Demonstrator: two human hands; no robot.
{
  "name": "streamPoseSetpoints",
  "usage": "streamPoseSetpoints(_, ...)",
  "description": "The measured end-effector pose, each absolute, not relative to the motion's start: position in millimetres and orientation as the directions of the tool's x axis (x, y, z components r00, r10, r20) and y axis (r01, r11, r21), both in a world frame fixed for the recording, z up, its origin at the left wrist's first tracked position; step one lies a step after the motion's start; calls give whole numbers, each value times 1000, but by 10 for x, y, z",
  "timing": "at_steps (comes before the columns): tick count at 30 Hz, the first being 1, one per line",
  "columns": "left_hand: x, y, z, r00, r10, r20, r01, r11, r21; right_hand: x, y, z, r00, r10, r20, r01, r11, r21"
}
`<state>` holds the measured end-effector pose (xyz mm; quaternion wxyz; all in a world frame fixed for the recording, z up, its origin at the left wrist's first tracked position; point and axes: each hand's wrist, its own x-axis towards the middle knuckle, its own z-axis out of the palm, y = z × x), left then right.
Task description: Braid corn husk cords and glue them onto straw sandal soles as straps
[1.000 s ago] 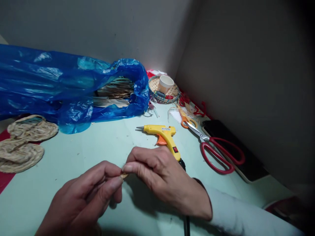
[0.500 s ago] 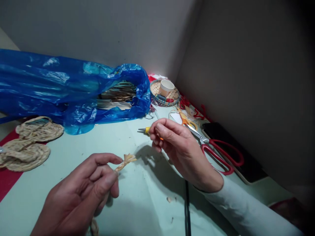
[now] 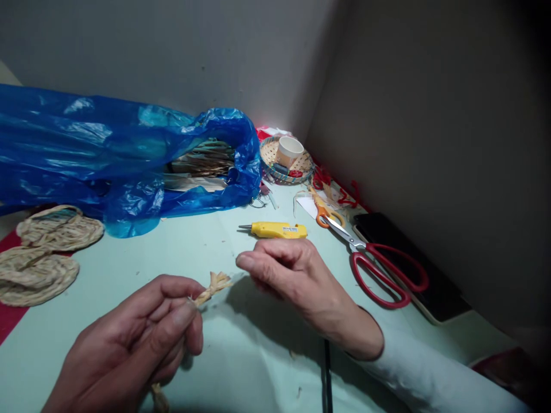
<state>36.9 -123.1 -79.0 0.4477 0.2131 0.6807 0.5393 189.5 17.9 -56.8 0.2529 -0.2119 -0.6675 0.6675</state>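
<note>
My left hand (image 3: 142,338) is closed, with thumb and forefinger pinching a braided straw cord (image 3: 207,293). The cord's knotted, frayed end points right, and more of it hangs below the palm. A short way to the right, apart from the cord, my right hand (image 3: 297,281) is closed with thumb against forefinger. Whatever it may hold is too fine or too hidden to make out. Just beyond that hand lies a yellow glue gun (image 3: 279,230), its dark nozzle toward the left.
Two woven straw soles (image 3: 38,275) lie at left. A blue plastic bag (image 3: 77,149) of straw fills the back. Red-handled scissors (image 3: 379,269), orange scissors (image 3: 322,215) and a black phone (image 3: 430,292) lie right. Behind stands a basket (image 3: 269,152) holding a cup (image 3: 290,150). A black cable (image 3: 328,373) runs in front.
My right hand has come down toward me and slightly left, uncovering the glue gun. My left thumb and forefinger have closed on the cord nearer its knot.
</note>
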Motion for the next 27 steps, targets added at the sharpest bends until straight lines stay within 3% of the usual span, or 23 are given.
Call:
streamPoseSetpoints(5, 337, -1183, -737, -441, 753, -489, -368, 345, 863, 1893, 163, -529, -830, 551, 92, -107, 4, -994)
streamPoseSetpoints(13, 344, -1152, -733, -467, 722, -511, -400, 343, 850, 1893, 172, -538, -843, 526, 112, -140, -13, -990)
streamPoseSetpoints(17, 365, -1120, -708, -436, 745, -504, -409, 334, 849, 1921, 169, -536, -827, 556, 85, -69, 50, -996)
streamPoseSetpoints(21, 375, -1088, -671, -358, 728, -585, -490, 387, 781, 1919, 165, -592, -801, 595, 74, 29, 162, -986)
streamPoseSetpoints(27, 381, -1087, -649, -339, 700, -629, -520, 418, 745, 1884, 168, -663, -817, 572, 81, 24, 172, -985)
